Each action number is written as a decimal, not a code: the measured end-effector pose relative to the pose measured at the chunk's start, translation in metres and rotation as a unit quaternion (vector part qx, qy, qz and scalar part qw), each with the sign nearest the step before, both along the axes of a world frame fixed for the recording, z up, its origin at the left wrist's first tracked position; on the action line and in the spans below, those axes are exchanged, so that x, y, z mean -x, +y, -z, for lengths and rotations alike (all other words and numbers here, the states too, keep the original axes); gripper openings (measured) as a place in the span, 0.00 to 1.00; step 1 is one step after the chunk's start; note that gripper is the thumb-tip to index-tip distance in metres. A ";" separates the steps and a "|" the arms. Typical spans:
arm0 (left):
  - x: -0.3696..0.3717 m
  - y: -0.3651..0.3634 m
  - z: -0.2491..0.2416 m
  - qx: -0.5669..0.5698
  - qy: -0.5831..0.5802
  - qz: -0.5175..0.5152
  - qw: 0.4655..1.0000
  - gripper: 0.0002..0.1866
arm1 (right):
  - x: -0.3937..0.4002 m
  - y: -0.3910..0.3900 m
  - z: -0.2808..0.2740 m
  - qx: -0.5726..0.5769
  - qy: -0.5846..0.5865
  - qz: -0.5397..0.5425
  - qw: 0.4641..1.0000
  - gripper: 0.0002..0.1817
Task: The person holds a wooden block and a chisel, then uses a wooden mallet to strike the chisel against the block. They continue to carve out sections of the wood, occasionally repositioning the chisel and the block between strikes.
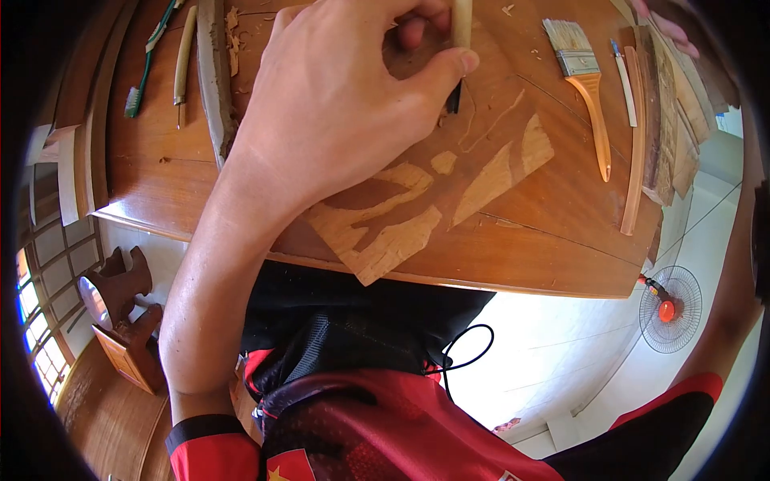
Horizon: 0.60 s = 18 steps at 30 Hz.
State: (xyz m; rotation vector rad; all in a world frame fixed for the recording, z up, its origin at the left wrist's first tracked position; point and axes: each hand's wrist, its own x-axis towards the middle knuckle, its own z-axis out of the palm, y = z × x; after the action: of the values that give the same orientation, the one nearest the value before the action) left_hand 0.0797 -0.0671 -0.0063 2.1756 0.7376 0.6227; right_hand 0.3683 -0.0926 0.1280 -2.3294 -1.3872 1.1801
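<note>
My left hand (361, 88) reaches in from the lower left, its fingers closed around the pale wooden handle (461, 24) of a carving chisel. The thumb presses along the handle, and a short dark blade (455, 100) points down below it. Under and in front of the hand lie flat, light-brown wooden shapes (401, 240) with curved, leaf-like outlines, partly covered by the hand and wrist. Of my right hand (672, 34) only blurred fingers show at the upper right edge, near stacked wooden strips; what they touch cannot be made out.
On the brown wooden table (553, 256) lie a flat paintbrush (589, 104), a thin white stick (626, 84), a toothbrush (144, 72), another wooden-handled tool (184, 56) and a long grey bar (212, 72). Wooden strips (658, 120) line the right. A fan (670, 309) stands beyond.
</note>
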 end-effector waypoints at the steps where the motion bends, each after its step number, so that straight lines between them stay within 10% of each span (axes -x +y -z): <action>1: -0.001 -0.001 -0.003 0.004 0.020 -0.010 1.000 0.14 | -0.011 0.000 0.001 0.015 0.002 -0.032 0.999 0.31; 12: -0.002 -0.009 -0.006 -0.050 0.062 -0.021 0.997 0.14 | -0.011 -0.012 0.011 0.016 0.026 -0.040 0.999 0.30; 18: -0.001 -0.008 -0.001 -0.081 0.052 -0.018 0.995 0.15 | 0.027 -0.010 0.005 -0.016 0.120 0.153 0.981 0.29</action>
State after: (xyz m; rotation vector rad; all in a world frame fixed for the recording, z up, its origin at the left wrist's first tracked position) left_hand 0.0803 -0.0755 -0.0052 2.3625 0.8075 0.6114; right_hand 0.3414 -0.1026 0.1233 -2.1902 -0.9232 1.2789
